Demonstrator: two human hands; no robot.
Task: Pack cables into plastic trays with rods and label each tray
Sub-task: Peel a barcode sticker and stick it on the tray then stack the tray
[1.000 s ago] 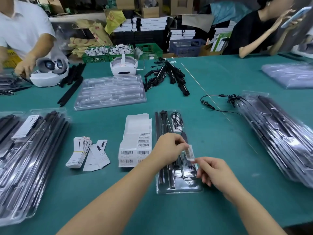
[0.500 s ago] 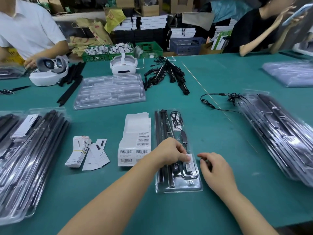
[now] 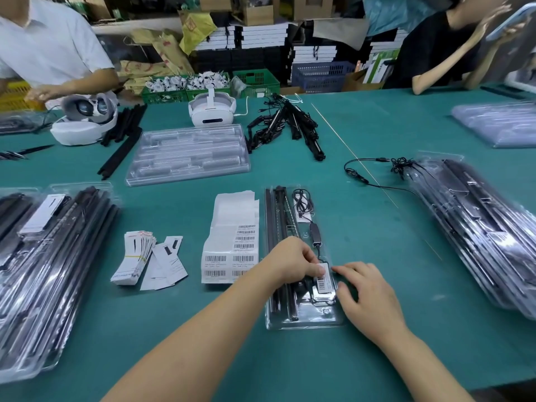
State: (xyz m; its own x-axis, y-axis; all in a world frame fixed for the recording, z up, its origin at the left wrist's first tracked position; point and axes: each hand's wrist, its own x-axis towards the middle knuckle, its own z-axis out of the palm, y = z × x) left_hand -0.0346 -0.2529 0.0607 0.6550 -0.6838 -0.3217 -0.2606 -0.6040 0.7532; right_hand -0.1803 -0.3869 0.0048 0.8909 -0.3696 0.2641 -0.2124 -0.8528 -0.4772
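The barcode label, held above the tray a second ago, now lies flat on the clear tray in the middle of the green surface. The left hand presses its top edge with curled fingers; the right hand rests relaxed just beside it, grasping nothing. The label's print is too small to read; the left hand hides part of the black rods.

Barcodes showed on the small label under the left hand and on the label sheet just left of that hand; their print was too small to read.
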